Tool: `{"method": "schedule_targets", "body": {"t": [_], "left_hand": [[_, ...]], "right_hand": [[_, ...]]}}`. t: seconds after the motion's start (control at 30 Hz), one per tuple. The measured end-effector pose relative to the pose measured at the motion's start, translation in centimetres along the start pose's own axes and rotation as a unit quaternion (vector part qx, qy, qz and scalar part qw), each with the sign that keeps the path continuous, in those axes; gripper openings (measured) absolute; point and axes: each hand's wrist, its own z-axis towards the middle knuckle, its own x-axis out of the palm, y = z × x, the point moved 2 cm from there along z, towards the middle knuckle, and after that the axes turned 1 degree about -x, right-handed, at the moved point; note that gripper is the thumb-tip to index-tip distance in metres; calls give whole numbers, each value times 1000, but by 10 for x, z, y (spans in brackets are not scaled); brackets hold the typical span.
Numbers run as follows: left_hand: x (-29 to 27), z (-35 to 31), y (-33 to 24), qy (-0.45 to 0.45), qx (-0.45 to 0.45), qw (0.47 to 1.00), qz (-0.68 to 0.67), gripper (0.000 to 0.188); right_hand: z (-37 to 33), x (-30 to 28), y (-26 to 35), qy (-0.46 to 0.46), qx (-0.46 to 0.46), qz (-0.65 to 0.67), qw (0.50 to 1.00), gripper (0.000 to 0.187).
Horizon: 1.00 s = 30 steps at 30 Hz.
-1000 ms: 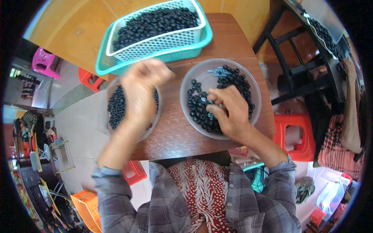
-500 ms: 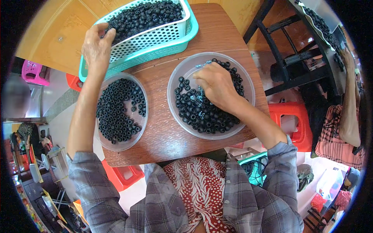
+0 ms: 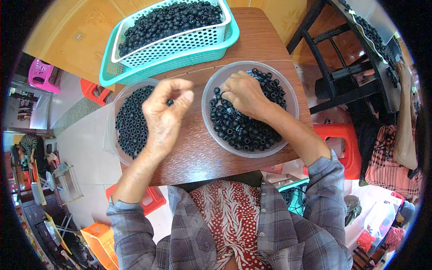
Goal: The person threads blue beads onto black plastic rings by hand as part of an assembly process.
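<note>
With the clock centred on the middle of the view, the black beads lie in three batches: two in clear round bowls, one in a basket. The right bowl [image 3: 292, 105] sits at two o'clock on the brown wooden bench [image 3: 189, 144], and the right hand [image 3: 244, 92] reaches over its twelve-o'clock side, fingers bent down toward the loose, shiny right-hand beads [image 3: 238, 135]. That grip is curled in, its fingertips mostly hidden, so what it has hold of cannot be told. The left bowl [image 3: 113, 139] stands between nine and ten o'clock, the left-hand beads [image 3: 130, 128] spread in it, many with their holes showing. The left hand [image 3: 162, 112] hangs in front of that bowl's three-o'clock side, its grip loosely curled with the thumb tip near the index finger; a dark bead shows beside the thumb, but whether it is held or lies behind cannot be told. At eleven o'clock, a white perforated basket [image 3: 180, 42] heaped with beads stands inside a teal basket [image 3: 148, 74]. Off the bench, a red stool [image 3: 351, 155] stands at three o'clock and a pink chair [image 3: 41, 77] near ten.
</note>
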Motion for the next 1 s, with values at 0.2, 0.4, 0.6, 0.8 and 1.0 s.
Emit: {"method": "schedule_targets", "body": {"t": [0.2,0.4,0.6,0.8,1.0], "left_hand": [[42,-27,6,34,-93,976,-193,18],[69,-31,3,49,-166,937,-303,15],[66,-37,6,27,-223,879,-420,11],[66,-44,8,41,-288,832,-473,12],[67,-49,6,52,-270,855,-439,11]], "right_hand": [[-18,-36,28,8,166,261,951,16],[-37,-47,44,-16,185,320,929,15],[-48,-48,51,-53,160,340,925,10],[-50,-54,61,-96,86,210,969,6],[-49,-54,56,-85,23,214,973,8]]}}
